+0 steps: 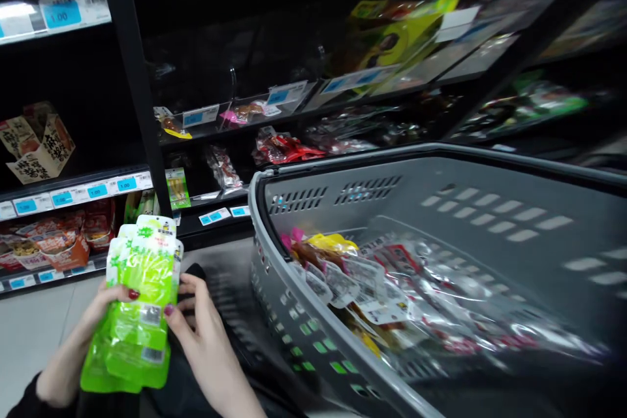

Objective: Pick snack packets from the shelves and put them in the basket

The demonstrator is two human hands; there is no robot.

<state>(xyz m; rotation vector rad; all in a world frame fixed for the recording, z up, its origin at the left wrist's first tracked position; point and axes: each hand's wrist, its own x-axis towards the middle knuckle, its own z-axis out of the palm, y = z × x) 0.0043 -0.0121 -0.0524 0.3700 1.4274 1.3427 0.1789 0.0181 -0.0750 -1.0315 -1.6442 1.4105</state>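
- The left hand [110, 300] is clamped on a fanned stack of bright green snack pouches [147, 274], its thumb pressed across the front; a loose thumb could let the inner pouches slide out, since the slick film looks slippery.
- The right hand [196, 320] is at the stack's right edge, thumb tip against it; whether it truly pinches is hard to tell, so a push there could skew the pouches instead of squaring them.
- The pouches are in front of the body, left of the grey shopping basket [264, 209] and apart from it; any that slip could land on the floor [29, 333].
- The basket's raised rim stands between the hands and its inside; a low swing to the right could knock the stack or knuckles against it.
- Inside, clear-wrapped snack packs [372, 281] overlap loosely; pouches dropped on top could slide off the heap.
- Beyond, the orange snack bowls [63, 241] sit on a low shelf near the left hand; a careless elbow could nudge them.
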